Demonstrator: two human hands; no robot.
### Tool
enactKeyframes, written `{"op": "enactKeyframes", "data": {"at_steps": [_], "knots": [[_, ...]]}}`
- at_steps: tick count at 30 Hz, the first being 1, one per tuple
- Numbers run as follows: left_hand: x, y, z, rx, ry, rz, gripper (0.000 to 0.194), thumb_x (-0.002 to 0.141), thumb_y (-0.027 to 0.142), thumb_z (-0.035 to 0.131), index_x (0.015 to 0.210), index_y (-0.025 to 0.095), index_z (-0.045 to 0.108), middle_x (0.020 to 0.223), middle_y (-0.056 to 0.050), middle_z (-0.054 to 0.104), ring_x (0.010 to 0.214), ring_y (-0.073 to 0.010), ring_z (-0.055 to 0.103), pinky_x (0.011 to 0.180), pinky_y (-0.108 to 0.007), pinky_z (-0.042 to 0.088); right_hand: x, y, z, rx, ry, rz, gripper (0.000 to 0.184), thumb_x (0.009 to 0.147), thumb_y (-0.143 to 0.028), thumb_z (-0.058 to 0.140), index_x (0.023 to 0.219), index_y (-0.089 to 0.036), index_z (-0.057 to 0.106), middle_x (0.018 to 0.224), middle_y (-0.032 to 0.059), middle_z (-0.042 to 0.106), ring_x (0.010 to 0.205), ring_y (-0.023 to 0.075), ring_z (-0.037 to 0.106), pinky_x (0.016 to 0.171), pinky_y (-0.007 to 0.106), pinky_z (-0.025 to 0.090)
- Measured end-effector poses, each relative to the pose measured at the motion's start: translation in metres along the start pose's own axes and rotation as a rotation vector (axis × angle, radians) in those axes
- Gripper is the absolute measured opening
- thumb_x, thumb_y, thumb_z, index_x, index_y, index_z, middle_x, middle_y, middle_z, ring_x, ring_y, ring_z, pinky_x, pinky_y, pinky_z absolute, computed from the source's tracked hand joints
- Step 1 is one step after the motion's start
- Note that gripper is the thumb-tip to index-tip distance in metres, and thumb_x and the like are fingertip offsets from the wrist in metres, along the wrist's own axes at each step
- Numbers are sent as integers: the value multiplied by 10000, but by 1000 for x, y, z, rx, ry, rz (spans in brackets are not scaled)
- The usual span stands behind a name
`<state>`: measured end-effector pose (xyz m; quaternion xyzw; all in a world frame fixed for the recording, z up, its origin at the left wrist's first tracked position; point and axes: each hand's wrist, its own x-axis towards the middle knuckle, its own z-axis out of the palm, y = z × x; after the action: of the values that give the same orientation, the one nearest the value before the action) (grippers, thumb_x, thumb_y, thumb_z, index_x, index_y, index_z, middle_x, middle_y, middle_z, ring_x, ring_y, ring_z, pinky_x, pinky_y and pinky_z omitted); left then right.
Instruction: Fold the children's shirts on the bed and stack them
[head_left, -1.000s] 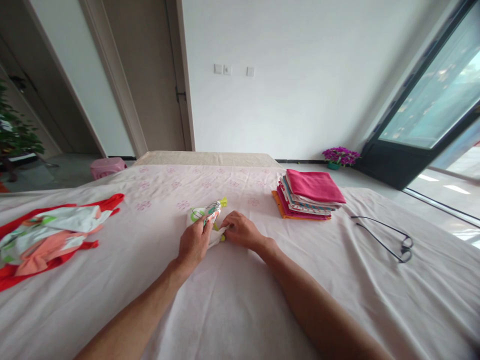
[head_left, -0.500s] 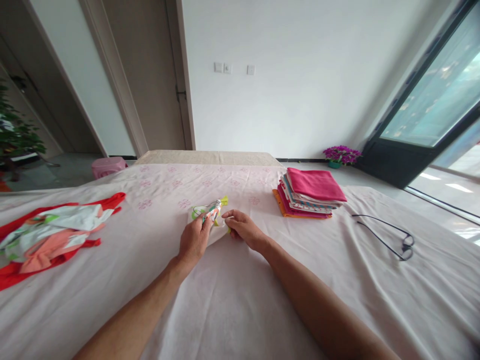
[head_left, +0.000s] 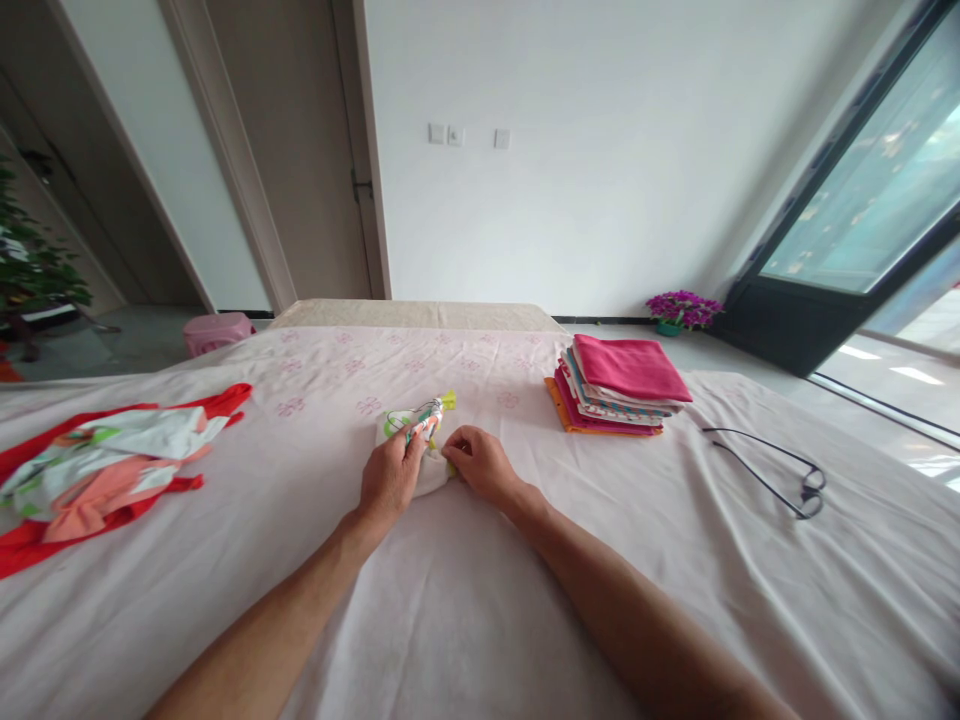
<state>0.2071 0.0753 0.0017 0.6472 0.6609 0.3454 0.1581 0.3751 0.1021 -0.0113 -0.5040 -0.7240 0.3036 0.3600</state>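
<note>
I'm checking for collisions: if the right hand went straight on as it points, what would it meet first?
The right hand would likely meet the white patterned cloth first, with the left hand just beyond; depth is hard to judge.

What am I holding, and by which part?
A patterned cloth: your left hand grips its middle; your right hand is at its right edge, hold unclear.

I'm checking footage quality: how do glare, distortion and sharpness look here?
Head view: glare patches on the floor at right; head view: wide-angle slant in the glass door; head view: patterned cloth in the left hand too soft for fine detail.
</note>
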Motion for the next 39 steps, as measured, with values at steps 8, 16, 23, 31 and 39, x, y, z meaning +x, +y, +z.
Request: {"op": "enactKeyframes", "data": {"at_steps": [8, 16, 23, 31, 39], "knots": [[-1, 1, 0, 19, 3, -10, 428, 986, 398, 344, 1108, 185, 696, 998, -107, 762, 947, -225, 702, 781, -274, 472, -10, -3, -14, -15, -245, -65, 332, 706, -202, 688, 1036, -189, 724, 1041, 19, 660, 751, 124, 594, 677, 216, 459], [-7, 2, 6, 43, -13, 234, 401, 989, 314, 377, 1282, 210, 629, 1257, -81, 700, 1170, -205, 638, 992, -319, 471, -7, -14, -11, -362, -175, -16, 214, 881, -306, 540, 824, -185, 708, 958, 34, 665, 838, 140, 594, 724, 224, 398], [-26, -11, 22, 389, -76, 542, 590, 907, 412, 565, 1440, 168, 495, 1520, -152, 468, 1441, -324, 369, 1191, -535, 265, 5, 4, -27, -452, -175, 34, 257, 901, -236, 477, 827, -176, 716, 956, 68, 702, 886, 169, 626, 769, 243, 411], [4, -12, -6, 50, -48, 381, 468, 1002, 299, 270, 1261, 204, 648, 1316, -68, 664, 1251, -182, 582, 1097, -362, 439, 4, -3, -25, -253, 178, -286, 383, 985, -223, 366, 1295, -162, 582, 1288, 118, 625, 1186, 195, 578, 1031, 328, 429], [0, -50, 15, 446, -41, 437, 565, 984, 452, 382, 1458, 156, 467, 1535, -167, 441, 1444, -353, 346, 1144, -582, 316, -17, 2, -2, -593, -257, -448, 596, 1022, -387, 406, 1567, -185, 272, 1611, 116, 296, 1504, 242, 214, 1220, 487, 185]]}}
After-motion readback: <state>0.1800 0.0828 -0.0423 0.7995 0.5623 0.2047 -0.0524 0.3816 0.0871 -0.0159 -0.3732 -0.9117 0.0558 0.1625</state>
